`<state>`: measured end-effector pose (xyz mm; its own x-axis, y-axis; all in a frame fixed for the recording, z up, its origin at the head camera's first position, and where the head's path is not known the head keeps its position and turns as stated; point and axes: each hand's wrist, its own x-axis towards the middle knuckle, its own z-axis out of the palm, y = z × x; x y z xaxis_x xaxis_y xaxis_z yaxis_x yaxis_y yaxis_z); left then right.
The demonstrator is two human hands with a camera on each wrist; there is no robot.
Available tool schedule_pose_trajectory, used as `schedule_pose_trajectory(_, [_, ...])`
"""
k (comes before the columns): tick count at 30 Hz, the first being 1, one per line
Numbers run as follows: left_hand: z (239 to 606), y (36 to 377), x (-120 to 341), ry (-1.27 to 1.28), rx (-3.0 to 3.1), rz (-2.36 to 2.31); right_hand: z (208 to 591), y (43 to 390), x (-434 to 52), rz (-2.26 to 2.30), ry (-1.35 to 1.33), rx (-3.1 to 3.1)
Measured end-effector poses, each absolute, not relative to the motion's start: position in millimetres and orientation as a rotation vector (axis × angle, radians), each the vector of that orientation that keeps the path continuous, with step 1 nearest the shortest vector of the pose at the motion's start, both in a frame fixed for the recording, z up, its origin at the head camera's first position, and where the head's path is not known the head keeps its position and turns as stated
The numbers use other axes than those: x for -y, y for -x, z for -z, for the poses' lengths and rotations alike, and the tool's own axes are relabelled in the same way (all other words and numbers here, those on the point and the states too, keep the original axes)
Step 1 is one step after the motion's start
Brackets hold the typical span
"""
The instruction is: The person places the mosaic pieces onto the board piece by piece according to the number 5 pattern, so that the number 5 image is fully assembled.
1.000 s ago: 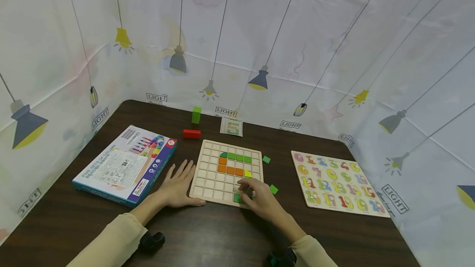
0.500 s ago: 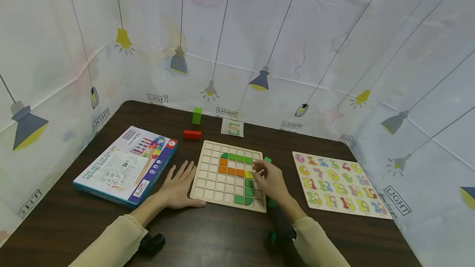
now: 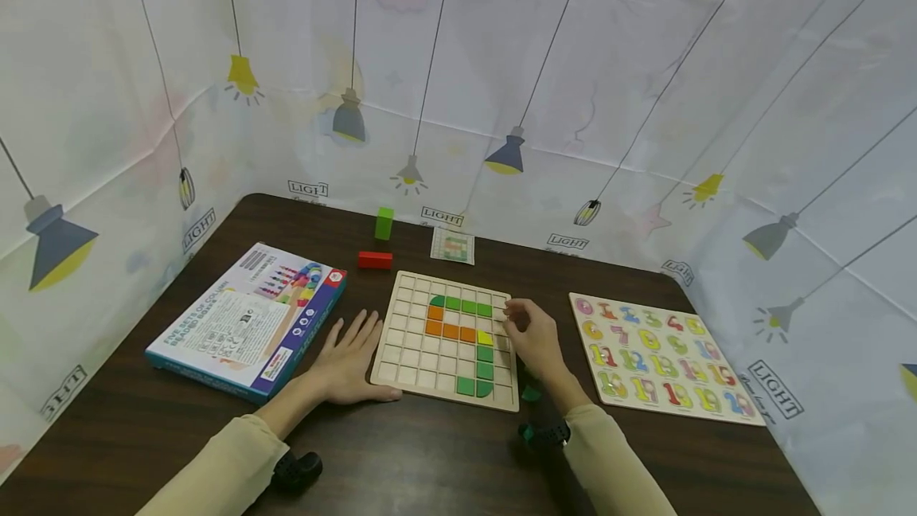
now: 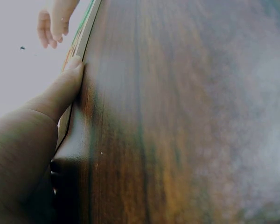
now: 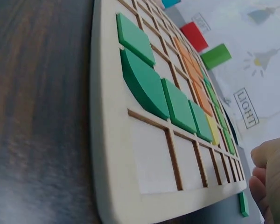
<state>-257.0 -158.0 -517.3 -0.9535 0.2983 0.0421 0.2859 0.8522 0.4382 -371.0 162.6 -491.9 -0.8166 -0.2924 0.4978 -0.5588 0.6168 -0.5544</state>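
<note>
Dark brown wood table (image 3: 430,460) fills the lower frame, backed by white cloth printed with hanging lamps. At left centre lies a blue box (image 3: 247,318). Just right of it, the left hand (image 3: 349,361) rests flat on the table, fingers spread, its thumb along the near left edge of the grid board (image 3: 401,341) in the middle of the frame. The board carries green, orange and yellow tiles (image 3: 458,331) in a hooked line. Above the board, toward the cloth, sit a red block (image 3: 375,259), an upright green block (image 3: 384,223) and a small card (image 3: 453,246). The right hand (image 3: 533,338) hovers at the board's right edge, fingers curled together; whether it pinches a tile cannot be told. A loose green tile (image 3: 531,393) lies below that hand. At right centre lies a number puzzle (image 3: 655,357).
</note>
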Motion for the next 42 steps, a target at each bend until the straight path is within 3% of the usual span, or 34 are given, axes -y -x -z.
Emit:
schedule_pose_trajectory(16, [506.8,254.8,156.8,-0.470,-2.960,-0.715,501.4,390.3,-175.3,-1.131,-0.411,2.508])
schedule_pose_trajectory(29, [523.7,260.2,157.8,-0.428,-2.984,-0.663,500.5,404.2,-172.8,-1.160,-0.118,2.714])
schedule_pose_trajectory(42, [522.9,260.8,156.7,-0.395,-2.976,-0.644,501.8,403.6,-171.9,-1.084,-0.084,2.754])
